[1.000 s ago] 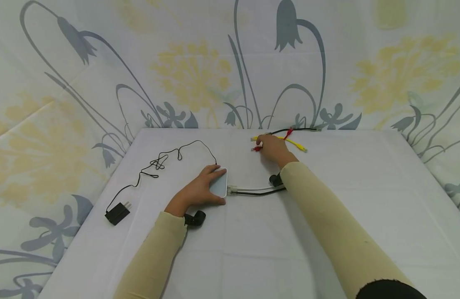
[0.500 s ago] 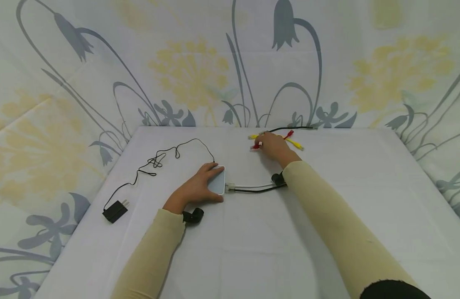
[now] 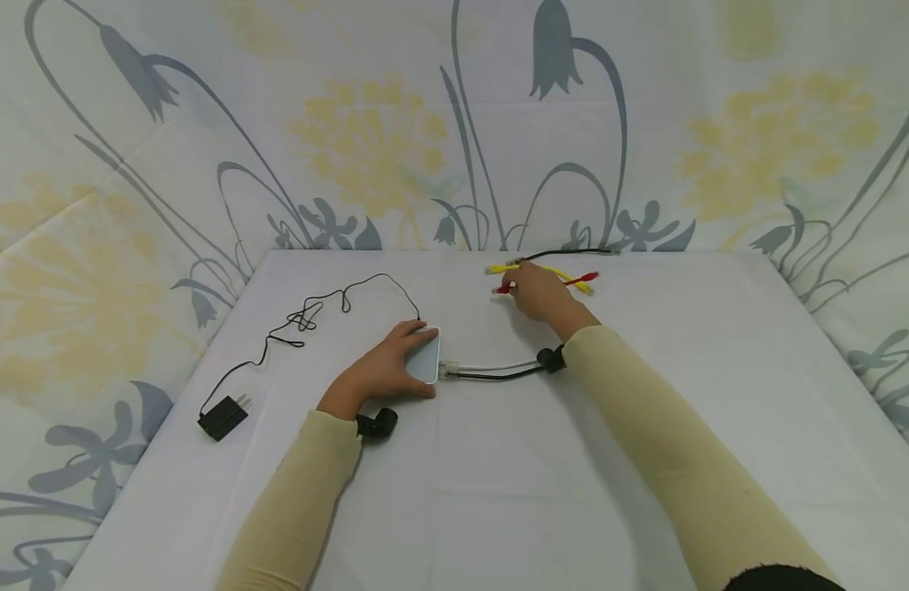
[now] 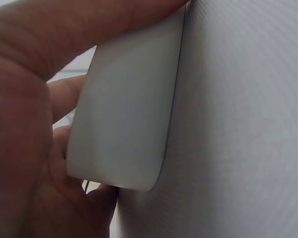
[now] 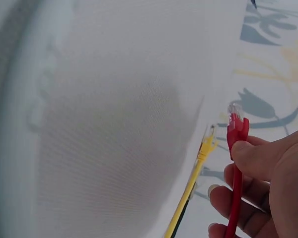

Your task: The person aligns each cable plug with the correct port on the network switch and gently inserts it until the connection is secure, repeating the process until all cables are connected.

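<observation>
A small white flat box (image 3: 424,361) lies near the middle of the table. My left hand (image 3: 381,368) grips it by two opposite sides, thumb on the near side and fingers on the far one. Short grey (image 3: 491,367) and black (image 3: 491,377) network cables with clear plugs run from its right side. Farther back, my right hand (image 3: 537,291) pinches a red network cable (image 5: 237,131) just behind its clear plug. Beyond the red plug in the head view lies a yellow network cable (image 3: 498,269), partly hidden by the hand.
Another black cable (image 3: 568,252) lies along the table's back edge. To the left, a black power adapter (image 3: 222,419) has a tangled thin cord (image 3: 307,317) leading to the white box. A flower-patterned cloth (image 3: 395,148) hangs behind the table.
The red cable's far end has swung right and toward me, off its earlier crossing over the yellow cable. The right hand keeps its pinch; the left hand stays on the white box.
</observation>
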A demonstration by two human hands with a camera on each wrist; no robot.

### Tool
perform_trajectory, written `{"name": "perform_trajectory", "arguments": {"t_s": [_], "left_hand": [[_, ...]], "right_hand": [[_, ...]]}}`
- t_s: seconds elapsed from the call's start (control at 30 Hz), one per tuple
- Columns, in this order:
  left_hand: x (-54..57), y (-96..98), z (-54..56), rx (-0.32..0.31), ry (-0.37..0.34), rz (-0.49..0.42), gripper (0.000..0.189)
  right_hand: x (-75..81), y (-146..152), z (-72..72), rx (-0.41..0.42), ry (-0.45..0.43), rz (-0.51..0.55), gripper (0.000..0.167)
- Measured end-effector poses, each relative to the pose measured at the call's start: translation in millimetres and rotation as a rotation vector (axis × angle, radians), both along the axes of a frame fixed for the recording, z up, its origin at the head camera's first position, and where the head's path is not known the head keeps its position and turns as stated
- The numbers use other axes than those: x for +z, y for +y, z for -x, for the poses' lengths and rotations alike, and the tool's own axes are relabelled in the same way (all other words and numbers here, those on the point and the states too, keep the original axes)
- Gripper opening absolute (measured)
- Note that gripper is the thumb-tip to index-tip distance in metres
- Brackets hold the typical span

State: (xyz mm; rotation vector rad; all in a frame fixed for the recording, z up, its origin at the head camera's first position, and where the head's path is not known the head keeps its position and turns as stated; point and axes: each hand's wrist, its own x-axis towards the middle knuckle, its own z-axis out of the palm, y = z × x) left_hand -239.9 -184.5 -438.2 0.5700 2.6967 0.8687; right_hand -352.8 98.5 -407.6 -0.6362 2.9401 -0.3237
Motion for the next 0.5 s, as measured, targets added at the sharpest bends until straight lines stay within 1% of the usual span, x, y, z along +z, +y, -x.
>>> {"name": "perform_trajectory", "arguments": {"t_s": [0.2,0.3,0.5], "left_hand": [[1.2,0.1,-2.0,0.001,-0.008,-0.008,0.096],[2.0,0.7,-2.3,0.003,-0.006,-0.007,0.097],[4.3,1.8,-2.4,0.007,-0.007,-0.002,0.097]], "right_hand": [[-0.5,2,-7.0,-0.003,-0.081,0.057,0.027],[-1.5,3,-11.6,0.010,-0.084,0.081,0.027],[-3.6,3,-20.7,0.004,-0.126,0.141,0.027]]}}
